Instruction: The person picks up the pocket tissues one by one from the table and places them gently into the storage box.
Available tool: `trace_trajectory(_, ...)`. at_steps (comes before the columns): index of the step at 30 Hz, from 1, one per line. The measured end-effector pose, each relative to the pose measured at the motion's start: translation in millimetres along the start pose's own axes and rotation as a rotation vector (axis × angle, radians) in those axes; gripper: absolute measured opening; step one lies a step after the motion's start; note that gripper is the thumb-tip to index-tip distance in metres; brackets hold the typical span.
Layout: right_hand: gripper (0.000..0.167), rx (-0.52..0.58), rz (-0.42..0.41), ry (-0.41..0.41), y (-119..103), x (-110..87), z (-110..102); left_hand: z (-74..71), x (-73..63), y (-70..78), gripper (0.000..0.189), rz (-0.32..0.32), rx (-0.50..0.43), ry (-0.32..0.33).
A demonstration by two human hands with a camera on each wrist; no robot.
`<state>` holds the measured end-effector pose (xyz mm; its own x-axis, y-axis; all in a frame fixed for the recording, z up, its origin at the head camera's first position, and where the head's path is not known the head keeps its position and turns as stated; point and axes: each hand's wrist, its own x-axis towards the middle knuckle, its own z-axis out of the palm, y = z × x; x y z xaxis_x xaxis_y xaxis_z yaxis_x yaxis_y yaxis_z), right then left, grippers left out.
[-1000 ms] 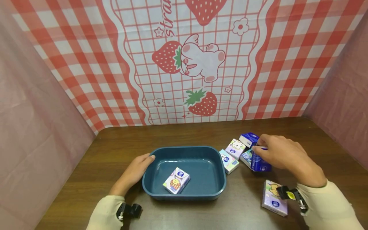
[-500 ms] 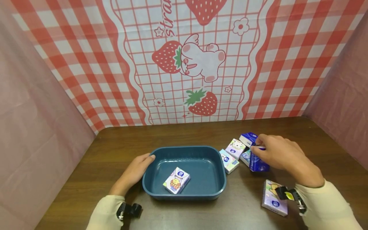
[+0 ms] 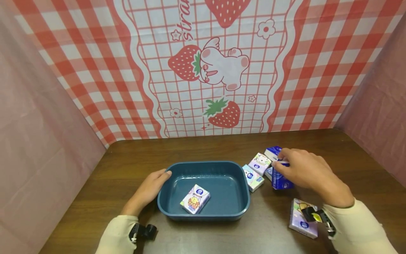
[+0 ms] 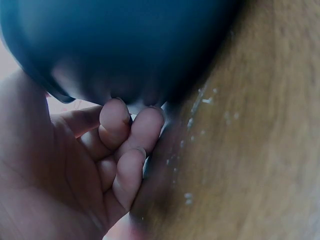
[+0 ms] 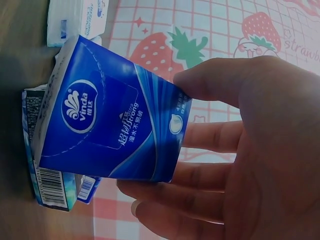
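My left hand (image 3: 151, 187) grips the left end of a dark teal plastic basin (image 3: 203, 216), thumb over the rim. In the left wrist view, its curled fingers (image 4: 145, 127) press against the basin's outer wall. My right hand (image 3: 307, 171) pinches a dark blue Vinda tissue pack (image 5: 110, 120) between thumb and fingers, held on edge right of the basin. Behind it, a blue-green tissue pack (image 5: 52, 192) is mostly hidden. One pastel tissue pack with a cartoon print (image 3: 195, 199) lies inside the basin.
Two pastel tissue packs (image 3: 260, 163) (image 3: 253, 178) lie by the basin's right side, with another blue pack (image 3: 273, 152) behind. A lilac pack (image 3: 302, 220) lies near my right wrist. A strawberry-print cloth (image 3: 222, 70) hangs behind the wooden table (image 3: 142, 151).
My right hand has shifted a little to the left with the blue tissue pack, covering more of the pack behind it. The left hand and the basin have stayed put.
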<state>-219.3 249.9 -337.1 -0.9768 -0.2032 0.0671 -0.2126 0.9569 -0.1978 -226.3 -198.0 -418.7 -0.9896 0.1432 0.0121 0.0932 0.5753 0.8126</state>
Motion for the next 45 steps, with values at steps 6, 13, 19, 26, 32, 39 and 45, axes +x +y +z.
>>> trace_trajectory(6,0.052,0.003,-0.016,0.015,-2.1,-0.4,0.0,1.0,0.7,-0.8,0.044,0.002,-0.009,0.002)
trace_trajectory(13,0.053,0.014,-0.016,0.020,-4.0,-0.7,0.9,1.2,0.8,-1.1,0.043,0.009,-0.015,-0.004)
trace_trajectory(19,0.052,0.026,-0.030,0.037,-7.7,-2.5,0.2,1.5,1.1,-1.1,0.042,0.006,-0.012,-0.006)
trace_trajectory(26,0.047,0.025,-0.068,0.061,-13.5,-4.8,-1.9,2.3,1.8,-2.5,0.041,-0.006,-0.008,-0.004)
trace_trajectory(32,0.047,0.019,-0.084,0.072,-18.4,-8.4,-3.7,2.1,2.0,-2.9,0.042,-0.006,-0.005,-0.004)
trace_trajectory(39,0.044,0.005,-0.114,0.094,-24.3,-11.7,-4.9,1.5,1.4,-4.2,0.042,-0.004,-0.004,-0.007)
trace_trajectory(45,0.043,-0.001,-0.129,0.108,-29.9,-14.2,-6.5,0.7,1.4,-4.0,0.041,-0.009,-0.010,-0.011)
